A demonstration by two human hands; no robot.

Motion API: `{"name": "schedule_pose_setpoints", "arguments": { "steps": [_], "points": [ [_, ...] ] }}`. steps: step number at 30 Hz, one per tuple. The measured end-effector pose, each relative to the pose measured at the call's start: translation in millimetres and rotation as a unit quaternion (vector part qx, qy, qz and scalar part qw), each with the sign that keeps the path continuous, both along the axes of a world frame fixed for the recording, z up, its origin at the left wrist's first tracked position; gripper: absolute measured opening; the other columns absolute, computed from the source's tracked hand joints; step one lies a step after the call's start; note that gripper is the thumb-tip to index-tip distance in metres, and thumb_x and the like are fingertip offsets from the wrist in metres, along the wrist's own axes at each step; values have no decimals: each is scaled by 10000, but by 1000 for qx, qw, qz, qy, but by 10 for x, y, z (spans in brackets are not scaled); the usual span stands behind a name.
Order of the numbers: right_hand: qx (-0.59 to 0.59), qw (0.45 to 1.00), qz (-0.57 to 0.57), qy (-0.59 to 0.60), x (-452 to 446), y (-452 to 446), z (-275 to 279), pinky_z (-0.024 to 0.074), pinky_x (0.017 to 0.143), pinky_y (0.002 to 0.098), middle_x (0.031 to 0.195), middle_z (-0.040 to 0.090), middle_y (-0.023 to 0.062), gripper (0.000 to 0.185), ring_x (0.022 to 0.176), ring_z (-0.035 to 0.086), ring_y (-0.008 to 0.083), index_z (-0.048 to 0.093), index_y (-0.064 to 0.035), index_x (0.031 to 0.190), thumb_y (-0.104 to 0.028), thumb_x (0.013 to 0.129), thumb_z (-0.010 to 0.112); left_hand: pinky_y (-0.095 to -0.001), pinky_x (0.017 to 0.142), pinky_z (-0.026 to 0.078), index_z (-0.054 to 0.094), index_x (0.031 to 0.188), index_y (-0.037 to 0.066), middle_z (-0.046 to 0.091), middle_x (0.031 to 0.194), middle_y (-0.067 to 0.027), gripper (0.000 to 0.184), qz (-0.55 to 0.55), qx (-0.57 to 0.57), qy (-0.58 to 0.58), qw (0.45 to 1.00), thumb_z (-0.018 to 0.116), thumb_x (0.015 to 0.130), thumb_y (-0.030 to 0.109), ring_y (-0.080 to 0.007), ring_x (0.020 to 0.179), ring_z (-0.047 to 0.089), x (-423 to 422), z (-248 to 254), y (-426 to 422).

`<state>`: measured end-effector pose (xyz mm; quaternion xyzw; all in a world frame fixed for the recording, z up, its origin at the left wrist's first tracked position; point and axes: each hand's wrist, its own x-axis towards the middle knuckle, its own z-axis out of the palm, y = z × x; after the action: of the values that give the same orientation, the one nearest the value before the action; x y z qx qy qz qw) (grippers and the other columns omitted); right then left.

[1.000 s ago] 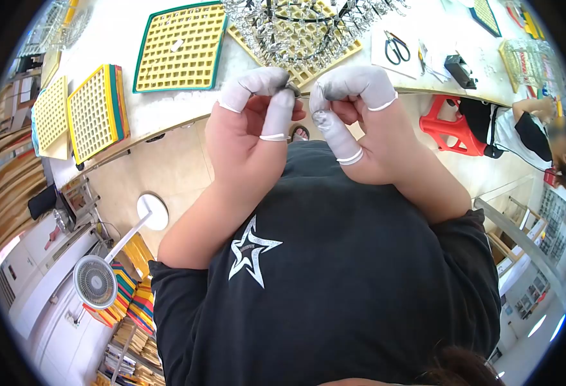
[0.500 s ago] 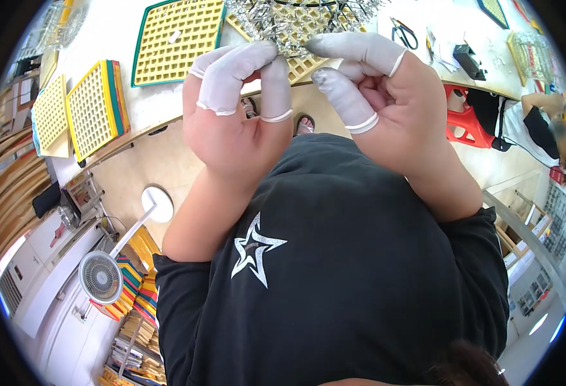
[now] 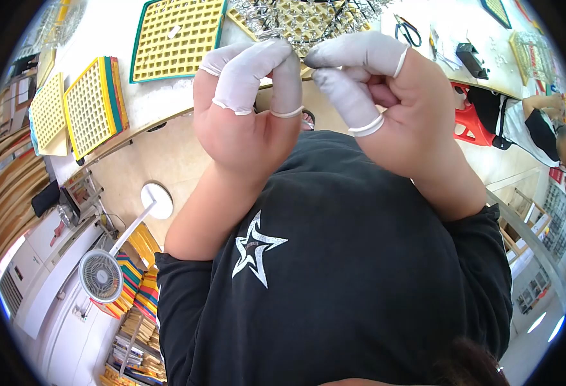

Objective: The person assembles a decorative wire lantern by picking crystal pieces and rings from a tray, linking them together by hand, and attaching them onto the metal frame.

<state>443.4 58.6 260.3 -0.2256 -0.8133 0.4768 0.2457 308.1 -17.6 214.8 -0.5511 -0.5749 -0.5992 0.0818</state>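
Note:
White finger cots cover the thumb and some fingers of both my hands. The thumb and index finger of my left hand point(image 3: 251, 96) meet in a pinch; whatever is between them is too small to make out. Close beside it, my right hand point(image 3: 386, 90) has thumb and index tip drawn together, their tips almost touching those of the left. Nothing I can name shows there. Just beyond the fingertips, a tangle of shiny metal wire pieces point(image 3: 276, 19) lies over a yellow gridded tray point(image 3: 305, 29), partly hidden by my hands.
A green-edged yellow tray point(image 3: 177, 42) lies on the white table point(image 3: 112, 77), left of my hands. More gridded trays point(image 3: 93, 109) lean at the left edge. Scissors point(image 3: 407, 31) and a black block point(image 3: 471, 60) lie right. A person point(image 3: 540, 125) sits beyond a red stool point(image 3: 473, 119).
Both hands have shifted slightly; the left moved right, closer to the right one. The right thumb and index tip are nearer each other. The view has tilted a little.

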Motion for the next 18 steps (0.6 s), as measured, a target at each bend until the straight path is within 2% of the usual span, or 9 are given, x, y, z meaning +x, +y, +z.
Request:
{"name": "schedule_pose_setpoints", "arguments": {
  "steps": [4, 6, 8, 10, 13, 15, 16, 17, 18],
  "points": [
    [16, 999, 20, 31, -111, 113, 44, 432, 610, 155, 807, 609, 23, 148, 694, 546, 32, 587, 8, 964, 33, 818, 583, -248, 601, 450, 603, 854, -9, 613, 785, -84, 190, -7, -15, -12, 1000, 629, 674, -64, -172, 677, 552, 21, 29, -39],
    [41, 998, 33, 43, -177, 172, 185, 432, 610, 157, 808, 608, 21, 141, 701, 544, 31, 589, 4, 957, 33, 819, 580, -229, 596, 459, 583, 877, -26, 599, 793, -79, 154, -64, -27, -191, 979, 604, 734, -78, -136, 675, 557, 70, 21, -70],
    [107, 993, 24, -47, -226, 242, 420, 469, 560, 328, 805, 662, 90, 133, 686, 636, 232, 620, -59, 898, -177, 845, 590, -221, 596, 463, 573, 896, -29, 592, 801, -75, 142, -100, -43, -252, 961, 588, 763, -76, -124, 664, 556, 96, 79, -102],
    [24, 998, 10, -62, -250, 237, 414, 467, 562, 332, 782, 642, 111, 124, 674, 621, 264, 617, -51, 896, -148, 824, 588, -213, 596, 468, 564, 914, -31, 584, 810, -72, 130, -136, -58, -311, 939, 571, 791, -75, -112, 654, 555, 98, 128, -124],
    [-140, 986, -20, -91, -208, 245, 238, 462, 566, 341, 734, 602, 152, 127, 651, 589, 329, 609, -35, 893, -91, 783, 583, -223, 573, 467, 565, 946, -13, 581, 813, -73, 130, -187, -79, -464, 862, 549, 824, -55, -117, 619, 552, 91, 188, -150],
    [-68, 997, 13, 45, -90, 265, -77, 433, 615, 162, 834, 613, 29, 145, 729, 548, 39, 597, -6, 957, 38, 820, 570, -226, 547, 461, 576, 970, 5, 580, 810, -74, 147, -261, -83, -672, 688, 528, 839, -42, -124, 618, 553, 67, 248, -159],
    [-39, 999, -32, -14, -57, 183, -64, 432, 621, 169, 836, 610, 30, 163, 736, 546, 45, 599, -1, 967, 49, 815, 566, -229, 527, 453, 581, 992, 17, 582, 795, -70, 174, -279, -72, -726, 625, 506, 847, -43, -127, 610, 556, 67, 265, -148],
    [-10, 998, -42, 36, -74, 144, -116, 389, 527, 196, 691, 557, 29, 130, 593, 487, 63, 622, -30, 916, 5, 794, 590, -229, 527, 453, 581, 992, 17, 582, 795, -70, 174, -278, -71, -726, 626, 506, 847, -43, -127, 610, 556, 58, 277, -148],
    [20, 995, -52, 86, -72, 100, -194, 346, 434, 223, 546, 504, 28, 99, 450, 427, 81, 645, -58, 865, -39, 773, 614, -225, 532, 454, 579, 1001, 16, 580, 790, -70, 167, -293, -72, -771, 561, 511, 854, -23, -127, 638, 564, 45, 286, -153]
  ]
}}
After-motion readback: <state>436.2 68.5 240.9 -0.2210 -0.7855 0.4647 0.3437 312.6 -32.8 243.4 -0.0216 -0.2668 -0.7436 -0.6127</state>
